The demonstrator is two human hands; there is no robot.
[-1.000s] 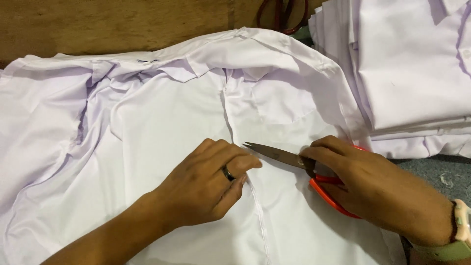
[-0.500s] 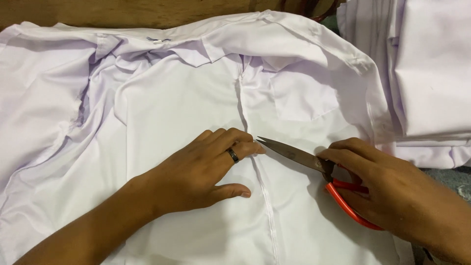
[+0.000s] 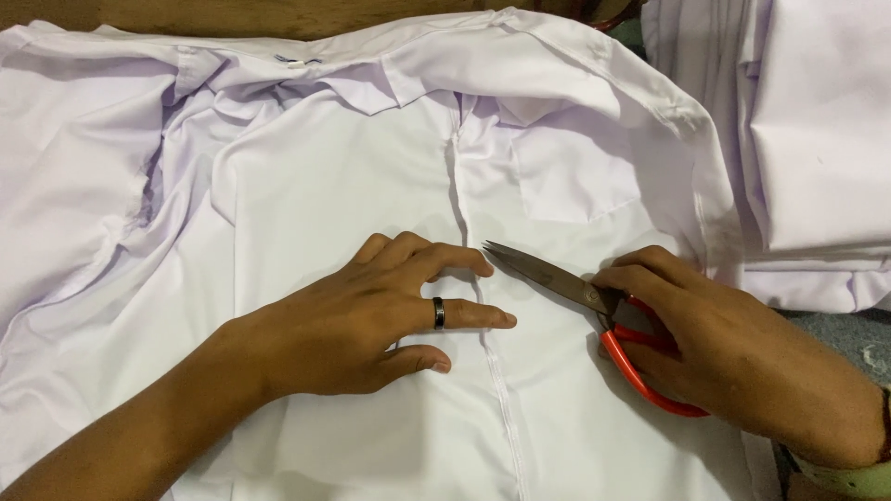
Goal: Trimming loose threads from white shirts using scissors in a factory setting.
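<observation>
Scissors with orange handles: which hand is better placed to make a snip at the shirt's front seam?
Probably the right hand: it holds the orange-handled metal scissors, blades pointing at the seam. The left hand lies flat on the white cotton shirt.

You are in a place for sewing or finishing clothes, like a small garment workshop. A white shirt lies spread flat over the whole work surface. At the right stands a pile of folded white garments, all of the same kind. Scissors with orange handles are in use, and a wooden surface shows along the top edge.
</observation>
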